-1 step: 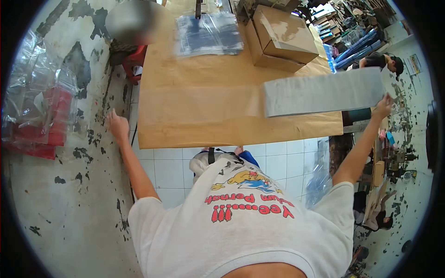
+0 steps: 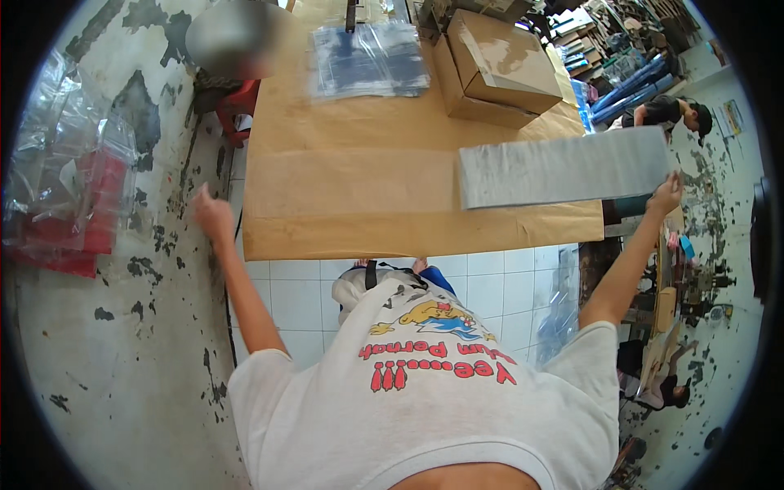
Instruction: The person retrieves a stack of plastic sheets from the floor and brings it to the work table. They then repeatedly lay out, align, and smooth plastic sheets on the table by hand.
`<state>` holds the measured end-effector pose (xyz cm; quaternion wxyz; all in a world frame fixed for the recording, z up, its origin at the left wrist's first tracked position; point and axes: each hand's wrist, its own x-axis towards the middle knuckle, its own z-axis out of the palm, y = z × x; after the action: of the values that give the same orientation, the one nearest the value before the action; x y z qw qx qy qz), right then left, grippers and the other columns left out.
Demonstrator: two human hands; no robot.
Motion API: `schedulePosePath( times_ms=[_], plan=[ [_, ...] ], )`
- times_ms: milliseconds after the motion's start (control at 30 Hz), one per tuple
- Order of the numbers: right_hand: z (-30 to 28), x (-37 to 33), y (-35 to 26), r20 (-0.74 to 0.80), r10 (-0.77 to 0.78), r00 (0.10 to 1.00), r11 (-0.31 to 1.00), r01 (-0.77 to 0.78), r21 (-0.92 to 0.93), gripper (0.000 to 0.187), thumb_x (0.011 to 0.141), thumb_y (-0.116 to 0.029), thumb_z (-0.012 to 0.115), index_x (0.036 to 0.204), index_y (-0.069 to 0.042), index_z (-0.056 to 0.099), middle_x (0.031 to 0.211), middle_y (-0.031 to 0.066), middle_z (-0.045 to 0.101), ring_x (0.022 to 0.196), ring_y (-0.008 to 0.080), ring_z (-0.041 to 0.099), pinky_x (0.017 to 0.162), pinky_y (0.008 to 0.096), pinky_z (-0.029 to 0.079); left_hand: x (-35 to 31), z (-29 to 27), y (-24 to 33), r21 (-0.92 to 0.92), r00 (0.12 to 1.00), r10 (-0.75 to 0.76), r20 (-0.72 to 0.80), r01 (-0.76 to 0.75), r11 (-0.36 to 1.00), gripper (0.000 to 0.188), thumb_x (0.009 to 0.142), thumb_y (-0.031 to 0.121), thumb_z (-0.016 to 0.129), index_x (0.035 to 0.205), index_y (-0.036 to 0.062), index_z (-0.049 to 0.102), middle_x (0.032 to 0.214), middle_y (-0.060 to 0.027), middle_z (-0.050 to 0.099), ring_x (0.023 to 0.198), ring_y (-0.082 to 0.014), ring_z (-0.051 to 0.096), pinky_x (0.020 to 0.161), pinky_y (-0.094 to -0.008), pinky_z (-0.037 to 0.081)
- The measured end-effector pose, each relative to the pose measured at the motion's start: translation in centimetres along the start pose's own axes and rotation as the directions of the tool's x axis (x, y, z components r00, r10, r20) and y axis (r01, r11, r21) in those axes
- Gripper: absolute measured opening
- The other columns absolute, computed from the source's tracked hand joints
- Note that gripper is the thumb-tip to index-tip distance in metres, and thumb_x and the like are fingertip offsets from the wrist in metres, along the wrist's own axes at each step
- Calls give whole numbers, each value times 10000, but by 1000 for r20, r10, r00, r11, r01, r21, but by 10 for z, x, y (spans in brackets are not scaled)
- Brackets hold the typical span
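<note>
A long grey stack of thin plastic sheets (image 2: 563, 171) lies across the right part of the paper-covered table (image 2: 343, 237), its right end reaching past the table edge. My right hand (image 2: 667, 193) is closed on the lower corner of that end. To the stack's left, a translucent plastic strip (image 2: 351, 181) stretches flat over the brown paper to the table's left side. Just beyond that side is my left hand (image 2: 213, 216), in the air with its fingers closed. Whether the strip's end is between those fingers I cannot make out.
Flat clear bags (image 2: 369, 61) lie stacked at the back, beside a cardboard box (image 2: 506, 69). A red stool (image 2: 238, 106) stands by the left wall, where plastic bags (image 2: 69, 180) hang. Other people work at far right; one wears a dark shirt (image 2: 660, 110).
My right hand has shifted slightly left and down, and the grey stack has slid a little left with it. My left hand has come slightly right and nearer.
</note>
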<state>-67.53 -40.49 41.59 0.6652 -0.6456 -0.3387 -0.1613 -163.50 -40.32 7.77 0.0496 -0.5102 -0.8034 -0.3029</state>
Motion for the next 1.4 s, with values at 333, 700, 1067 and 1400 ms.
schedulePosePath(
  times_ms=[333,700,1067,1400],
  plan=[
    [-2,-69,228,112,103,988,962,-71,-263,194,951,-103,539,1107,-54,643,1110,82,642,947,201,608,856,314,477,-87,0,198,164,867,219,448,-320,933,762,882,618,483,1478,168,335,1558,-173,200,1444,-324,166,1159,-508,88],
    [66,-306,162,782,98,616,812,405,-421,575,819,-442,660,1216,-28,608,1307,292,506,1245,429,447,1043,538,316,-77,-13,169,216,901,160,403,-263,940,782,890,605,476,1487,130,303,1550,-191,206,1434,-350,180,1143,-561,97],
    [78,-459,-9,881,283,379,743,494,-451,759,883,-380,543,1473,-19,231,1521,338,71,1397,542,41,947,815,87,-90,13,198,180,950,55,309,-115,977,867,866,622,492,1470,34,291,1541,-233,195,1443,-366,142,1141,-564,61],
    [125,-387,-56,920,329,211,709,588,-389,380,878,-105,502,1210,54,405,1063,343,576,940,492,603,750,538,522,-83,17,179,147,960,114,255,-155,977,911,857,665,470,1475,24,276,1539,-234,203,1439,-368,155,1136,-575,73]
  ],
)
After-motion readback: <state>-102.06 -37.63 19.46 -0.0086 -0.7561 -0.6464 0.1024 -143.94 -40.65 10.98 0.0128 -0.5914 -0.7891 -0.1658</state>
